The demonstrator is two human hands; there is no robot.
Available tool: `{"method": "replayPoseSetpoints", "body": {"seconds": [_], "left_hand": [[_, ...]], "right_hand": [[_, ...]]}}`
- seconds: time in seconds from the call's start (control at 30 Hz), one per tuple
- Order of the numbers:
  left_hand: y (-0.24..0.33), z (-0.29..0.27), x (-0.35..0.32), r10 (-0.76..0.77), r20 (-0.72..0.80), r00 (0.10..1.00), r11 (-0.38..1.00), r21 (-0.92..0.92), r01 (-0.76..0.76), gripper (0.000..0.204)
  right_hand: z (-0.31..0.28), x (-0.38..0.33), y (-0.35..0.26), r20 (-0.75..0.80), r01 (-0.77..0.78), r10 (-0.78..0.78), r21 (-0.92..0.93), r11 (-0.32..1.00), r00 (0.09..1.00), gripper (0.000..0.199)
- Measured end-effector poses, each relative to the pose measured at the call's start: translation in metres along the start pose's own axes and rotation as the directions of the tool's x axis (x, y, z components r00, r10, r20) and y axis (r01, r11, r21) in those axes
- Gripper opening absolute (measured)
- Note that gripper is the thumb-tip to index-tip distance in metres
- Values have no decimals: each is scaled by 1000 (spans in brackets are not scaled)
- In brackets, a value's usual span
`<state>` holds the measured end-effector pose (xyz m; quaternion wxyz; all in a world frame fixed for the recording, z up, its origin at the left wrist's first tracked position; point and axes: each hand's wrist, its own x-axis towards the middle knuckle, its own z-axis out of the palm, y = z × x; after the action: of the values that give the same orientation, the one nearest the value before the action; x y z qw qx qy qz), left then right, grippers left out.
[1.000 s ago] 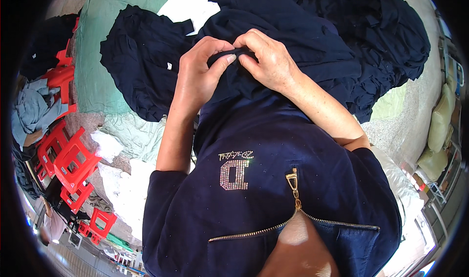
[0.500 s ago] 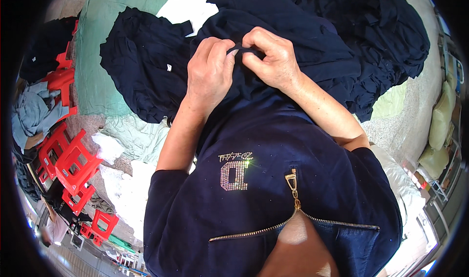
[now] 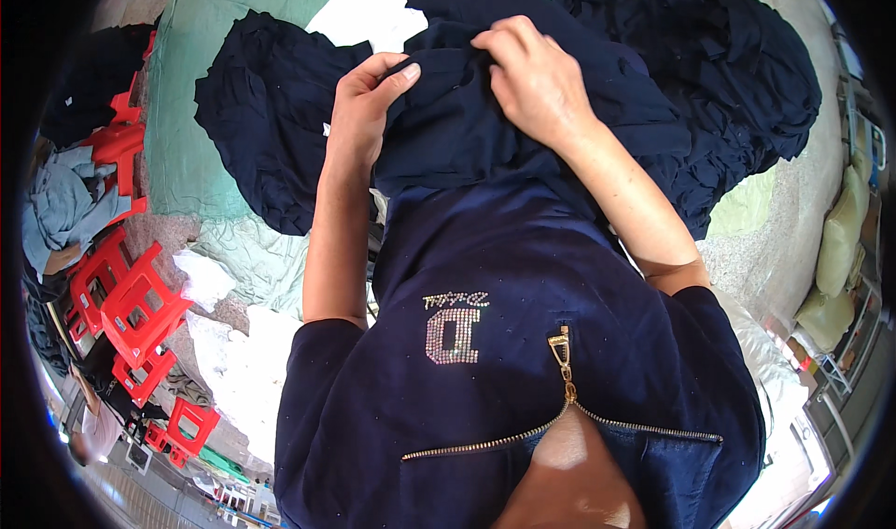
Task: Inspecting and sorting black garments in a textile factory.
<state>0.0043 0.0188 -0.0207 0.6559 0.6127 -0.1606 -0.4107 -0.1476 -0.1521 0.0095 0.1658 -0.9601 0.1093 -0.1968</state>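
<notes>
A dark navy garment [image 3: 457, 127] lies spread over my lap. At its left edge my left hand [image 3: 364, 99] pinches the cloth, the thumb on top and the fingers mostly hidden beneath. Farther right, my right hand [image 3: 539, 85] has its fingers bent and closed at a fold of the same garment. Its fingertips meet the cloth and the thumb is tucked under. Between the hands the cloth lies fairly flat, with a folded band along it.
More dark garments lie heaped at the right [image 3: 719, 71] and at the left [image 3: 271, 109]. A green sheet [image 3: 187, 169] covers the floor there, with white cloth [image 3: 373, 11] beyond. Red plastic stools [image 3: 140, 310] stand at far left. Pale green sacks [image 3: 835, 258] line the right.
My hands have moved apart, the left one leftward and the right one up and to the right. The narrow edge pinched between them has opened into a flatter stretch of cloth.
</notes>
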Motion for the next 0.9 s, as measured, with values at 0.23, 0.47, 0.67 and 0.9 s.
{"method": "replayPoseSetpoints", "body": {"seconds": [0.23, 0.47, 0.67, 0.9], "left_hand": [[5, -4, -2, -53, 27, 998, 982, -179, 57, 13], [5, -4, -8, -115, 56, 992, 931, -342, 127, 19], [15, 6, -15, -107, 240, 965, 817, -532, 223, 22], [37, 25, -30, 77, 71, 995, 997, -36, -74, 9]], "right_hand": [[11, 2, -4, 125, 352, -382, 211, 912, 916, 12], [10, -5, -2, 211, 207, -294, 357, 911, 932, 16], [8, -7, -4, 175, 228, -304, 357, 906, 936, 16], [-13, -1, -27, -356, 466, -407, 93, 880, 841, 8]]}}
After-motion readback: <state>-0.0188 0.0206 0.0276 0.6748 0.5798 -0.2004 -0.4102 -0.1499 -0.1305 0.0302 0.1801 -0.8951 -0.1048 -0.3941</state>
